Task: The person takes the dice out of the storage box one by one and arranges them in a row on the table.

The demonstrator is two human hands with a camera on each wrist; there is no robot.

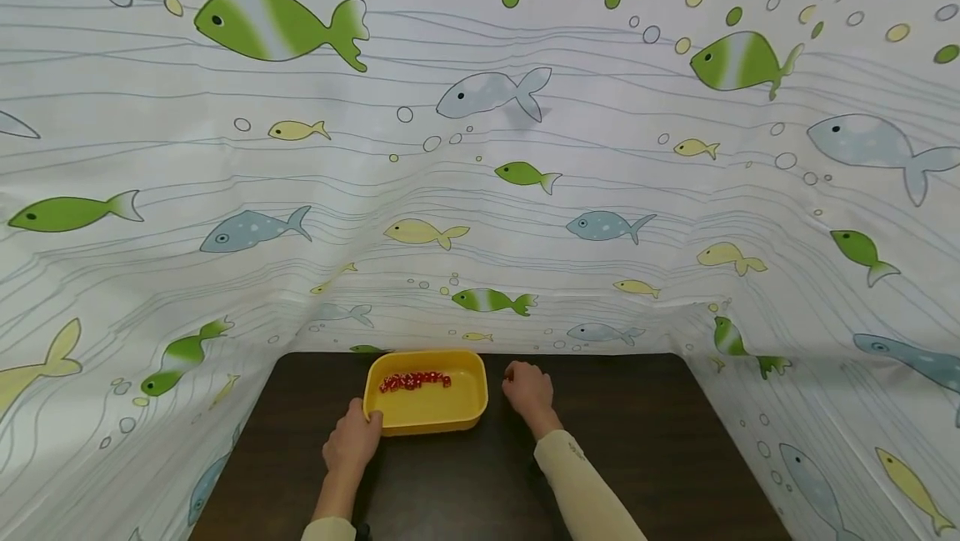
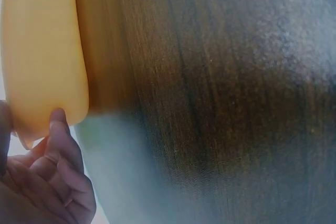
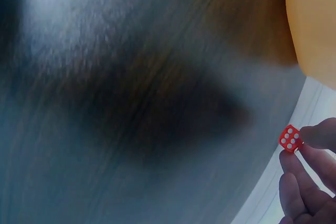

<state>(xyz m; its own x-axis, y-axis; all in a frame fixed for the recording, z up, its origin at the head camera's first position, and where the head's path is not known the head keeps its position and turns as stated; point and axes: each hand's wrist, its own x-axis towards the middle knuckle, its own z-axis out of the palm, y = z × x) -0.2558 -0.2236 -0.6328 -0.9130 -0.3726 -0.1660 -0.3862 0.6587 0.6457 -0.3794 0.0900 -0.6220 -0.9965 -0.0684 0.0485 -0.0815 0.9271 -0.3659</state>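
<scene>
A yellow tray (image 1: 427, 420) stands on the dark table, with several red dice (image 1: 415, 381) clustered toward its back left. My left hand (image 1: 352, 438) grips the tray's front left corner; in the left wrist view its fingers (image 2: 62, 140) curl against the yellow wall. To the right of the tray, my right hand (image 1: 529, 391) pinches one red die (image 3: 290, 139) with white pips between thumb and fingertips. A six-pip face of that die shows in the right wrist view, where the tray's side appears at the upper right.
The dark wood-grain table (image 1: 637, 441) reaches to a white curtain (image 1: 480, 191) printed with fish, which hangs behind it and along both sides. The curtain meets the table's far edge just behind the tray.
</scene>
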